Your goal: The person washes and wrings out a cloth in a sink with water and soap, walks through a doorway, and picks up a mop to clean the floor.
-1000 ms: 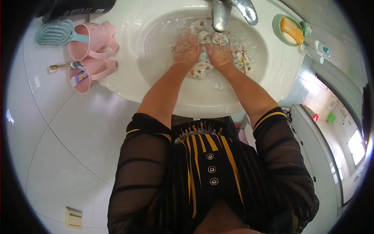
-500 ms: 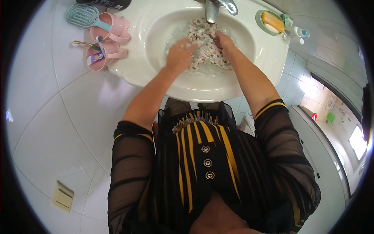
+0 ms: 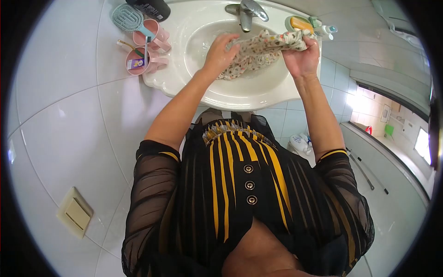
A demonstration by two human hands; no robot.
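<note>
A wet cloth with a small speckled print (image 3: 258, 48) stretches across the white washbasin (image 3: 230, 100), its lower part resting in the bowl. My right hand (image 3: 303, 59) is closed on the cloth's right end, raised over the basin's right rim. At the cloth's left side, my left hand (image 3: 221, 54) has its fingers curled round the fabric. The metal faucet (image 3: 247, 18) stands just behind the cloth, and no stream of water can be made out from it.
Two pink cups (image 3: 159, 34) stand at the left, with a blue hairbrush (image 3: 128, 18), toothbrushes and a tube. A black bottle (image 3: 154, 8) is behind them. At the back right are a soap dish with orange soap (image 3: 299, 24) and a small bottle (image 3: 328, 29).
My right hand has moved right and lifted one end of the cloth out of the bowl. My left hand, earlier apart over the bowl, is now on the cloth. The view has shifted.
</note>
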